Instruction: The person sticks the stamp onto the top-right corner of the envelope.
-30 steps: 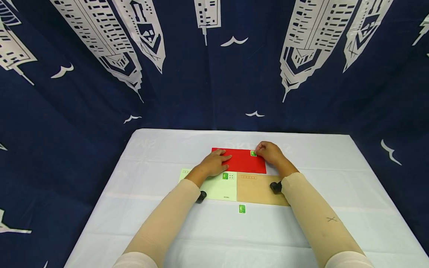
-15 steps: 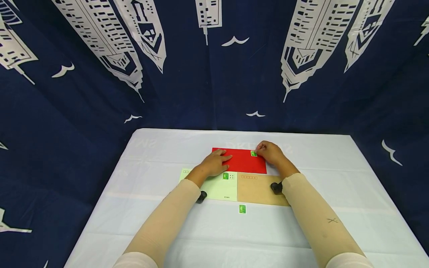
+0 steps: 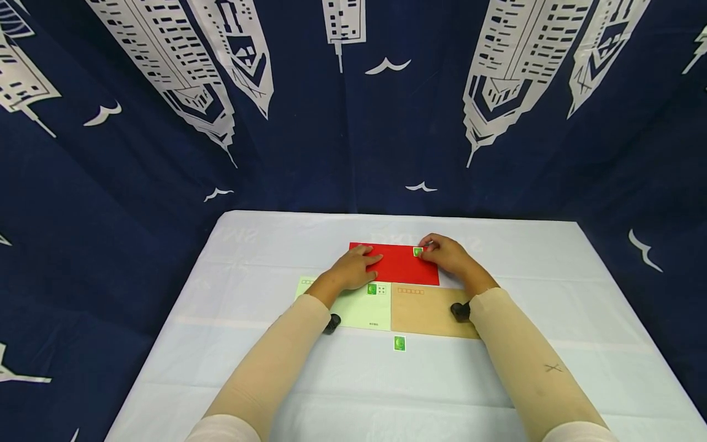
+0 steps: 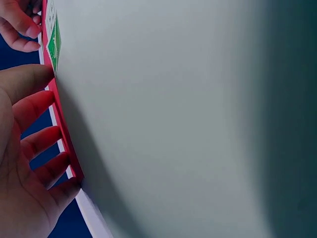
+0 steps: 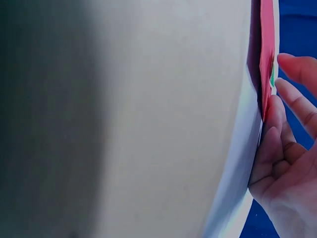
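A red envelope (image 3: 402,269) lies farthest back, with a green stamp (image 3: 418,251) at its upper right corner. My left hand (image 3: 349,271) rests on the envelope's left part, fingers spread; the left wrist view shows its fingertips (image 4: 59,133) along the red paper. At the right end is my right hand (image 3: 448,256). Its thumb and forefinger stand apart beside the stamp (image 5: 272,77), while the other fingers lie curled at the envelope's edge in the right wrist view. Nothing shows pinched between them.
Nearer me lie a pale green envelope (image 3: 361,313) with a green stamp (image 3: 372,289) and a brown envelope (image 3: 422,312), side by side. A single loose stamp (image 3: 399,343) lies in front of them on the white tablecloth (image 3: 353,393). A dark blue printed curtain (image 3: 309,153) hangs behind.
The right thumb and forefinger, close together at the stamp before, have parted, and the right forearm has shifted slightly right. The left hand has stayed in place.
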{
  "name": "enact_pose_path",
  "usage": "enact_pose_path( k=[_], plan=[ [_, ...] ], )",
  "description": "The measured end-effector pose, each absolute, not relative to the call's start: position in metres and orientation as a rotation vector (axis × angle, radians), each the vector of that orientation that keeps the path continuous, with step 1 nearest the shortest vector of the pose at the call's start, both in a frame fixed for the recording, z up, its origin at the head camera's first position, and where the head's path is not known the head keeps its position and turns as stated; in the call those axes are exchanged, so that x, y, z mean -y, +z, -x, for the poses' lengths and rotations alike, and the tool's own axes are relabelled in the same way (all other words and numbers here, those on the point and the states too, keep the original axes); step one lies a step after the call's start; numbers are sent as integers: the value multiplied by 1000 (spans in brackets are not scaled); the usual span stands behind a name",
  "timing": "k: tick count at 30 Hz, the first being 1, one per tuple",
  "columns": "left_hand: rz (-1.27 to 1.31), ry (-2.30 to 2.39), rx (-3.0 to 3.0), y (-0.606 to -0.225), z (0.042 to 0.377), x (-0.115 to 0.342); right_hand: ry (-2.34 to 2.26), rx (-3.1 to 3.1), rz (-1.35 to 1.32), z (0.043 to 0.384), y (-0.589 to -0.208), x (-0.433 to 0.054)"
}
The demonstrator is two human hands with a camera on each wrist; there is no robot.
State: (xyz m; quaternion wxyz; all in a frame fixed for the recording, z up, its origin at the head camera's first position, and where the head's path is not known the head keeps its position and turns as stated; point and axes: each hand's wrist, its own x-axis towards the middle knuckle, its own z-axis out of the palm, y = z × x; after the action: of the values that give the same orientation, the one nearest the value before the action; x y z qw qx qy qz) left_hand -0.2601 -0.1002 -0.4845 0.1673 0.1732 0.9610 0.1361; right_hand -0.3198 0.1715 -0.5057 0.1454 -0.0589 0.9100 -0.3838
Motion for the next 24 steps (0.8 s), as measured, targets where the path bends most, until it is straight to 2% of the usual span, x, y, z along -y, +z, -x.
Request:
enact_pose_path(
  k=[11,24],
  plan=[
    [-486,391,-2728,-486,260,101,-1128,-2645,251,317,-506,-172],
    [-477,401,-2719,-487,262,102,-1127,-2608,200,315,-502,-171]
  ],
)
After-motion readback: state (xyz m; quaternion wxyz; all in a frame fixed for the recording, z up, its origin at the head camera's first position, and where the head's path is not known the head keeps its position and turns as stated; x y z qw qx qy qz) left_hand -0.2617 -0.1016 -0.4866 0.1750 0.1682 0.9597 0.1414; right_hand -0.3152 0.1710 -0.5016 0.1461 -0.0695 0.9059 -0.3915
